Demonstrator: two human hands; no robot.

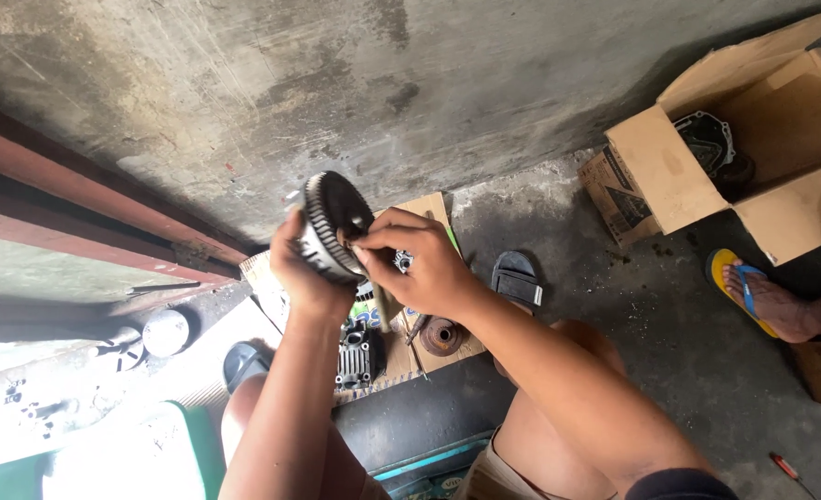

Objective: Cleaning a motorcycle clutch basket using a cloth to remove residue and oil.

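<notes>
My left hand (301, 268) clamps the toothed black gear (332, 225) from behind; my right hand (424, 268) pinches its front face, fingertips (366, 248) together.

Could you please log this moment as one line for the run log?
left hand: holds black toothed gear | right hand: fingers on gear's face | below: cardboard sheet with metal parts

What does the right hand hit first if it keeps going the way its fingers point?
The right hand points left, fingertips already at the black toothed gear that the left hand grips. Going straight on, it would press into the gear's face first, probably then the left hand's fingers behind; depth there is unclear.
</notes>
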